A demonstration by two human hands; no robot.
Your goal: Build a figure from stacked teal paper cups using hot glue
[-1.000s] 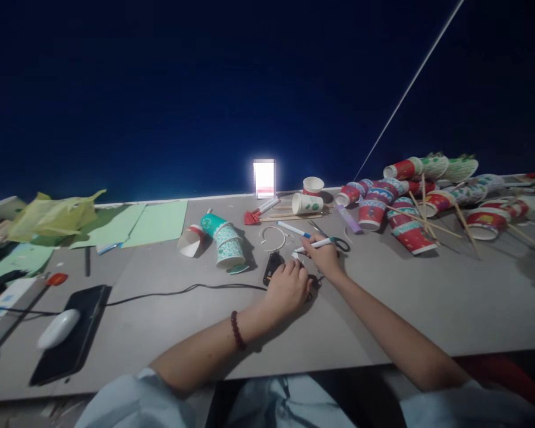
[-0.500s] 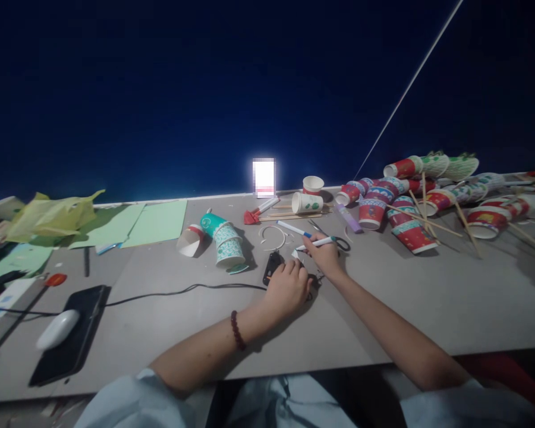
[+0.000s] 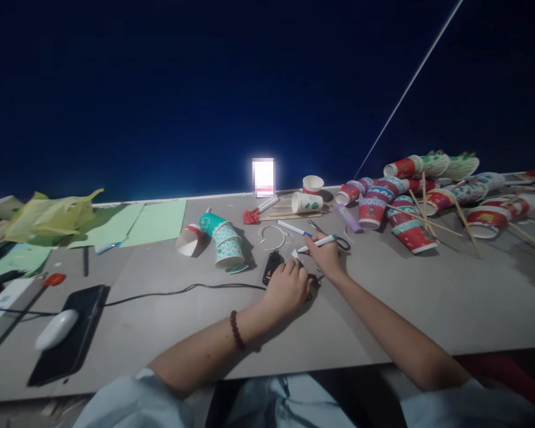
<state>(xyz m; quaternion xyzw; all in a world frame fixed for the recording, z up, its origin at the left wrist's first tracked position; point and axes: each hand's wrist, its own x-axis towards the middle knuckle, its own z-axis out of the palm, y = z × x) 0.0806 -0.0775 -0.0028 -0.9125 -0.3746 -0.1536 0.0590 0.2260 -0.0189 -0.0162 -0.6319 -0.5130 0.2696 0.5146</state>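
My right hand (image 3: 325, 255) is closed around a white marker pen (image 3: 323, 241) with a teal end, its tip pointing left. The tip is close to a small piece of white paper (image 3: 295, 254). Bent over the near edge of that paper are the fingers of my left hand (image 3: 288, 286), which appear to hold it down on the table. A small black object (image 3: 271, 266) lies by the left fingers, partly covered by them. Dark-handled scissors (image 3: 343, 244) lie just beyond my right hand. A blue-and-white marker (image 3: 292, 227) and a curled white paper strip (image 3: 273, 238) are farther back.
Stacked teal-patterned paper cups (image 3: 226, 242) and a cut cup (image 3: 189, 240) stand left of centre. Decorated cup chains (image 3: 374, 205) and wooden sticks fill the right. A phone (image 3: 87, 321) with a white mouse (image 3: 57, 330), a black cable (image 3: 160, 293) and green paper (image 3: 160, 223) are leftward.
My right hand and the pen have shifted very slightly at the paper. My left hand stays in place.
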